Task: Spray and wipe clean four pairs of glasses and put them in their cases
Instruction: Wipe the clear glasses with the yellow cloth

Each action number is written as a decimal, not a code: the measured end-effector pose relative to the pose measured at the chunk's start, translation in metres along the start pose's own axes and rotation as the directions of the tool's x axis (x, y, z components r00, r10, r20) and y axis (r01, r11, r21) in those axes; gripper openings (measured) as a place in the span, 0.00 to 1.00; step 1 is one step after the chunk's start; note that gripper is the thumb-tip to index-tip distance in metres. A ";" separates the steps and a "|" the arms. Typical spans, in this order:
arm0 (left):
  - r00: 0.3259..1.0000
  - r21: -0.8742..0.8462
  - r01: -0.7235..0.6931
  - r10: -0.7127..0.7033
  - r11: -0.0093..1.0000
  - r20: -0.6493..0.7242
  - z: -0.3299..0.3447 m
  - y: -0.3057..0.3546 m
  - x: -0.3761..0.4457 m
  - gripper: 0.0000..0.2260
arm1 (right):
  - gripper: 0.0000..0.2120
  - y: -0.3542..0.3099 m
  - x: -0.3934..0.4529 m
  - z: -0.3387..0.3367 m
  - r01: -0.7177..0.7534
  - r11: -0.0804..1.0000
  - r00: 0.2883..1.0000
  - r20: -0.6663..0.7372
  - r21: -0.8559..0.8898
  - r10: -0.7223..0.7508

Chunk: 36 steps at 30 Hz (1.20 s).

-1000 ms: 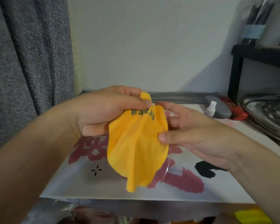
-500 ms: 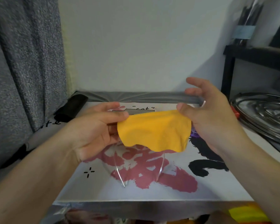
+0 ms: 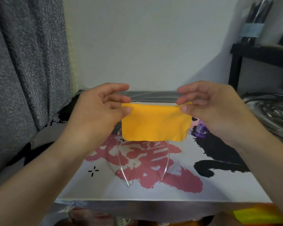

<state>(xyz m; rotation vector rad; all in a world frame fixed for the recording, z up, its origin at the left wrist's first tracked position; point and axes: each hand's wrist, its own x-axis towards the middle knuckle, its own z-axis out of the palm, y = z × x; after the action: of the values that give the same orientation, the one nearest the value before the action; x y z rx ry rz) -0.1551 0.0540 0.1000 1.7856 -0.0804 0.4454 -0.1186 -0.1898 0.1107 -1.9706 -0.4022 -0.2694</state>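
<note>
Head view: both hands (image 3: 96, 110) (image 3: 207, 108) pinch yellow cloth (image 3: 155, 123) above clear glasses (image 3: 142, 162)

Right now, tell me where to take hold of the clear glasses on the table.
Take the clear glasses by one temple arm, from above and the near side. Both thin arms point toward the person with their tips at the near edge, uncovered. The front is hidden behind the yellow cloth that the left hand and right hand hold up.

Bare tabletop (image 3: 178, 191) in front of clear glasses (image 3: 121, 167)
</note>
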 end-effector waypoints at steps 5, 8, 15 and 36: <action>0.994 0.141 -0.062 0.075 0.988 -0.083 0.003 0.002 0.000 0.12 | 0.23 -0.002 0.000 0.003 -0.019 0.983 1.000 -0.028 -0.185 0.014; 0.988 0.232 -0.098 0.122 0.968 -0.092 0.005 0.003 -0.001 0.14 | 0.30 -0.005 0.001 0.007 -0.011 0.965 0.997 -0.082 -0.263 -0.011; 0.998 0.337 -0.062 0.059 0.939 0.020 -0.007 0.013 0.006 0.09 | 0.23 -0.011 0.003 -0.002 -0.004 0.937 1.000 -0.026 -0.348 -0.006; 0.857 -0.272 0.488 -0.396 0.829 0.330 -0.004 -0.009 0.021 0.09 | 0.08 -0.001 -0.001 0.017 -0.316 0.943 0.938 0.187 0.105 0.293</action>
<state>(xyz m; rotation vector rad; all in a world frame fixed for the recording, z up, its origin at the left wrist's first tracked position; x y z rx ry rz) -0.1342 0.0635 0.0995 1.4382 0.0745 -0.1442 -0.1192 -0.1744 0.1040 -1.8961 -0.2104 0.1223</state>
